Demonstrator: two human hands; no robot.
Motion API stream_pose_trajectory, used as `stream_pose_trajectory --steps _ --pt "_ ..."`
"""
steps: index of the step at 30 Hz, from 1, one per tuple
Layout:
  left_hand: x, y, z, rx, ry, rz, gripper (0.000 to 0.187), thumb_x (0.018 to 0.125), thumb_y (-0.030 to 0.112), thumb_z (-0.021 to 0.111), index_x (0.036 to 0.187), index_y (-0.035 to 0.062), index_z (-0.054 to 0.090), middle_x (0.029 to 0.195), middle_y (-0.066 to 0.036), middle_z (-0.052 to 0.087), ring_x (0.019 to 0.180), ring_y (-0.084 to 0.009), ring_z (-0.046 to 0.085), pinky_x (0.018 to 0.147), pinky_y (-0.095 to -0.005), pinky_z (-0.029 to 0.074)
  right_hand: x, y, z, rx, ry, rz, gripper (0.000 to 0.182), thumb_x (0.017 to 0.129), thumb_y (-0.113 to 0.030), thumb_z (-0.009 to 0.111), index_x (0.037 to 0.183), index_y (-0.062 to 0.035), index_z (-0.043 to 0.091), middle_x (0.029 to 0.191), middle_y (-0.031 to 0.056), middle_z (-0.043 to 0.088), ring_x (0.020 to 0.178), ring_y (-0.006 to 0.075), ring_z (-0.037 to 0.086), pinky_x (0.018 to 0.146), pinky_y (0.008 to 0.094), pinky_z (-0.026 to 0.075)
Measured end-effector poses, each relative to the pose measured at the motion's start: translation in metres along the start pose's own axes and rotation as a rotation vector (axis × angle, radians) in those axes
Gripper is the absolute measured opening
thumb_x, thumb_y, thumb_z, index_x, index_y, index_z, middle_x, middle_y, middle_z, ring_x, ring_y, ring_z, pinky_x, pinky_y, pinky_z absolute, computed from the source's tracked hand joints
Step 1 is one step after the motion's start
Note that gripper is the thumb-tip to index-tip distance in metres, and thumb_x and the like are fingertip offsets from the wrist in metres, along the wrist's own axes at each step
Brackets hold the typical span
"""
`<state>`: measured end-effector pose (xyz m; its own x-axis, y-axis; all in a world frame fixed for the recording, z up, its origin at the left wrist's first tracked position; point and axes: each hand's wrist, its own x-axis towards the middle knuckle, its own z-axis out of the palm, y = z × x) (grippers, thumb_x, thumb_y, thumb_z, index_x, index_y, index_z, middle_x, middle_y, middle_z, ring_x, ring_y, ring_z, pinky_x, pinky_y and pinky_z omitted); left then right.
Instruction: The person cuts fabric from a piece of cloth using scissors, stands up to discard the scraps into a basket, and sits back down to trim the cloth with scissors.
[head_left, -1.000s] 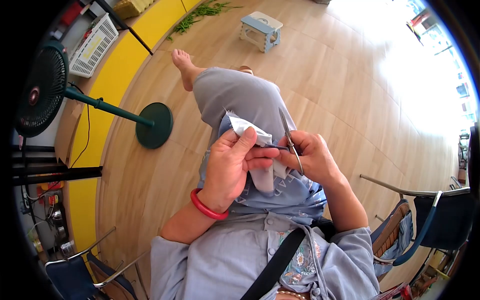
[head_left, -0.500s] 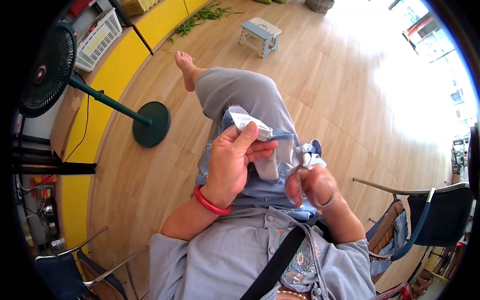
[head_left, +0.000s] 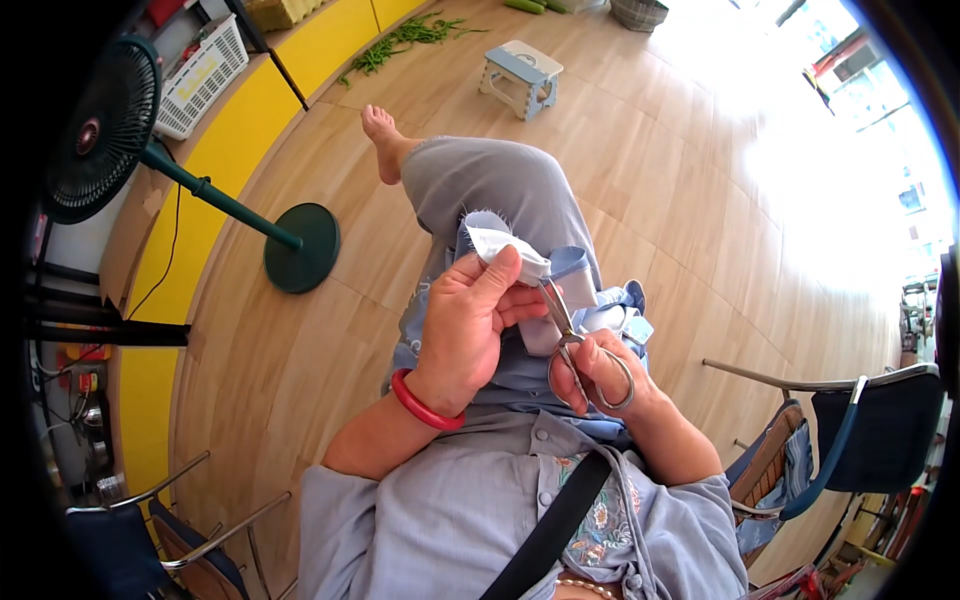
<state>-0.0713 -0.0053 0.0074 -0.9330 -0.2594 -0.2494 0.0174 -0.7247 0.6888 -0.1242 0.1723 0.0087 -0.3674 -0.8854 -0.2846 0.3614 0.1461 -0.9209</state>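
Note:
My left hand (head_left: 468, 322), with a red bangle on the wrist, pinches a strip of white and blue cloth (head_left: 512, 258) with frayed edges above my lap. Metal scissors (head_left: 568, 345) are in my right hand (head_left: 602, 375), fingers through the handle loops. Their blades point up and left, the tips touching the cloth beside my left fingertips. More blue and white cloth pieces (head_left: 618, 318) lie over my thigh, just beyond the scissors.
A green standing fan (head_left: 302, 248) is at the left. Ahead are a small step stool (head_left: 522, 78) and green vegetables (head_left: 410, 42) on the wooden floor. Chairs stand at the right (head_left: 880, 430) and lower left (head_left: 115, 550).
My right hand has brought the scissors up and left from beside the loose cloth pieces to the strip. My left hand has stayed nearly in place, still holding the cloth.

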Motion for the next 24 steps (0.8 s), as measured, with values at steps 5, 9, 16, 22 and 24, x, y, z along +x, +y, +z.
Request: stream_pose_trajectory --steps 5,9,16,22,24 --pt "-0.0002 -0.0002 -0.0001 -0.004 0.005 -0.007 0.025 0.093 0.026 0.052 0.100 0.0022 0.057 0.090 -0.011 0.065 0.081 -0.0215 0.066 0.072 -0.0336 0.055 0.0007 0.0006 -0.0015 0.010 0.011 0.004 0.064 0.089 -0.060 0.039 0.063 -0.0028 0.054 0.053 0.0039 0.051 0.050 0.0110 0.048 0.047 0.0239 0.035" --pt "-0.0007 -0.0002 0.0018 -0.002 0.006 -0.007 0.026 0.093 0.026 0.052 0.100 0.0021 0.057 0.090 -0.011 0.065 0.082 -0.0214 0.066 0.073 -0.0334 0.054 0.0000 0.0017 -0.0016 0.007 0.014 0.004 0.064 0.089 -0.059 0.040 0.063 -0.0029 0.054 0.053 0.0038 0.051 0.050 0.0109 0.048 0.047 0.0239 0.035" --pt "-0.0019 0.0006 0.0051 -0.046 0.033 -0.012 0.022 0.091 0.023 0.055 0.095 0.0020 0.060 0.085 -0.009 0.065 0.075 -0.0169 0.065 0.069 -0.0291 0.053 0.0001 0.0036 -0.0023 0.021 0.011 -0.004 0.063 0.089 -0.059 0.040 0.063 -0.0027 0.054 0.053 0.0038 0.051 0.050 0.0108 0.048 0.047 0.0240 0.034" --pt "-0.0021 -0.0012 0.0051 -0.045 0.032 -0.008 0.022 0.091 0.023 0.056 0.096 0.0021 0.060 0.085 -0.009 0.065 0.074 -0.0163 0.065 0.068 -0.0289 0.054 0.0014 0.0066 -0.0025 0.033 0.026 -0.020 0.062 0.089 -0.058 0.041 0.064 -0.0024 0.054 0.053 0.0039 0.051 0.050 0.0107 0.047 0.047 0.0242 0.035" --pt "-0.0021 -0.0020 0.0047 -0.041 0.033 -0.005 0.022 0.091 0.023 0.056 0.096 0.0022 0.060 0.085 -0.009 0.065 0.074 -0.0162 0.065 0.068 -0.0289 0.054 0.0026 0.0064 -0.0016 0.038 0.031 -0.033 0.062 0.089 -0.057 0.041 0.064 -0.0023 0.054 0.053 0.0039 0.051 0.050 0.0107 0.047 0.047 0.0242 0.035"
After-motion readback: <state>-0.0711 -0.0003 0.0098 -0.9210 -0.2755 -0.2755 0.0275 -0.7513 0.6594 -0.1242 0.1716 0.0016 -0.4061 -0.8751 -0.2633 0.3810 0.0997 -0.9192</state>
